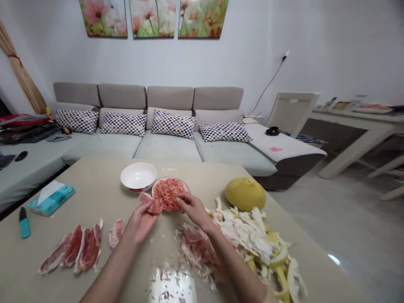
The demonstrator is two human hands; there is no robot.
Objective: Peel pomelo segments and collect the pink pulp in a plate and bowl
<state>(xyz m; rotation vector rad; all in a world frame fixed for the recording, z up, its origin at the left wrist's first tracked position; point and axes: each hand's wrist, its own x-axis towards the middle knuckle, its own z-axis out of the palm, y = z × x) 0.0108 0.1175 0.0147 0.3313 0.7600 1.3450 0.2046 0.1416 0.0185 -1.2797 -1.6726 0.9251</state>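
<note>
So, what have the hands got?

The left hand (pixel 139 223) is cupped, its fingers curled up around a pomelo segment (pixel 152 205). The right hand (pixel 193 210) has its fingertips (pixel 178 200) drawn into a pinch right at that segment's edge.

Anything caught in the pinch?

Can't tell, it's too small to make out.

And the segment, where is it?

Held just over the near rim of a dish (pixel 187 188) heaped with pink pulp (pixel 167 194), and almost touching it. A white bowl (pixel 138 176) sits just beside the dish, to the far left.

What's around them on the table (pixel 94 181)?

Near the right hand lies a pile of torn membrane (pixel 197 248), running into a big heap of pale pith and yellow rind (pixel 249 231). A whole yellow pomelo (pixel 245 193) rests at the far edge of that heap. To the left, peeled slabs of pomelo (pixel 72 248) lie side by side, with one more piece (pixel 116 233) just beside them, close to the left hand.

Further left?

A tissue box (pixel 52 198) and, nearer, a knife with a teal handle (pixel 24 223), both by the table's left edge.

And past the table?

A grey sofa (pixel 167 150) with checked cushions (pixel 173 124), and three floral paintings (pixel 153 19) on the wall above.
</note>
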